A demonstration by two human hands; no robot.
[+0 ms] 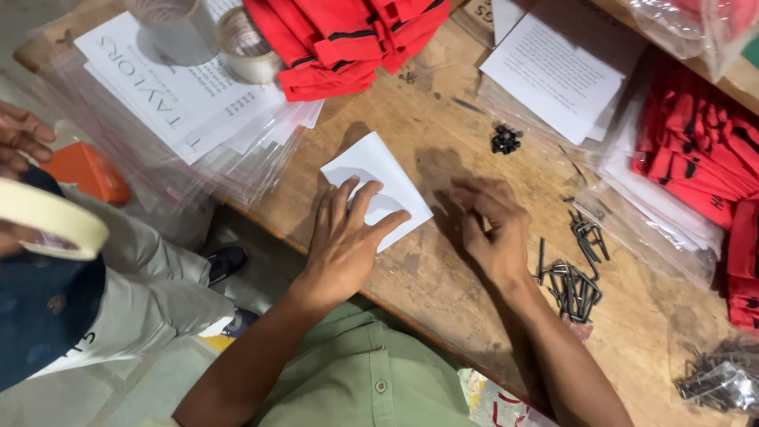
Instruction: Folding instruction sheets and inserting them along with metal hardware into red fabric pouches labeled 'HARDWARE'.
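Observation:
My left hand [345, 237] lies flat on a folded white paper [371, 170] on the wooden table [443, 261], fingers spread over its lower half. My right hand [494, 229] rests on the bare wood just right of the paper, fingers curled down, nothing visibly in it. A heap of dark metal allen keys [575, 281] lies to the right of that hand. A small cluster of black screws [505, 140] sits farther back.
Stacks of clear bags with white printed sheets [182, 103] cover the back left, with tape rolls [247, 46] on them. Folded red garments [340, 39] lie behind and at right [704, 150]. Another person's hands [20, 146] hold a tape roll at far left.

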